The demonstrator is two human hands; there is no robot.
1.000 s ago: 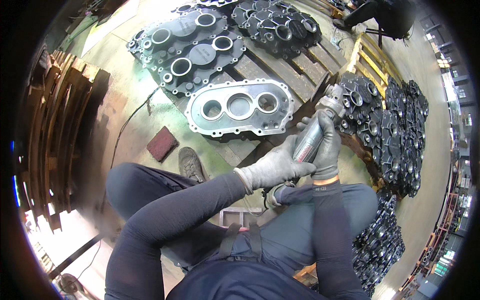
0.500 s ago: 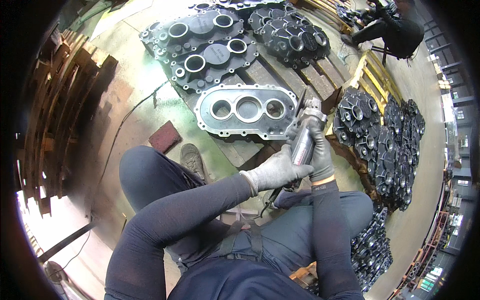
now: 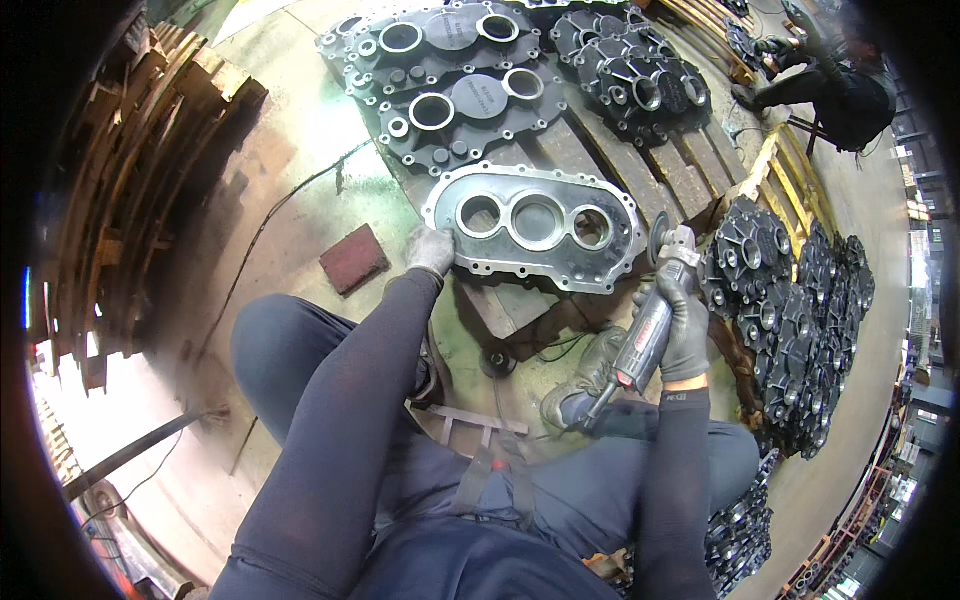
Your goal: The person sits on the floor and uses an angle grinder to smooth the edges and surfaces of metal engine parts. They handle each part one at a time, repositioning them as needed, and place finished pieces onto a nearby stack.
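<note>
In front of me on a wooden pallet lies an oblong metal gearbox cover (image 3: 510,258), with a bright machined rim and a row of three round bores. My left hand (image 3: 430,250), in a grey glove, is closed on the cover's near left edge; its fingertips are partly hidden. My gloved right hand (image 3: 687,325) grips an angle grinder (image 3: 645,338) by its body, to the right of the cover. The grinder's disc (image 3: 659,238) is beside the cover's right end, its head tilted up and away from me.
Dark castings (image 3: 470,95) are piled on the pallet (image 3: 640,185) behind the cover, and more castings (image 3: 790,320) stand at right. A reddish block (image 3: 353,259) lies on the floor, left of the cover. Stacked pallets (image 3: 140,200) rise at far left. Another person (image 3: 840,85) sits at upper right.
My left hand has let go of the grinder and moved left to the cover's edge. The right hand has brought the grinder slightly down and right, apart from the cover. My view has shifted.
</note>
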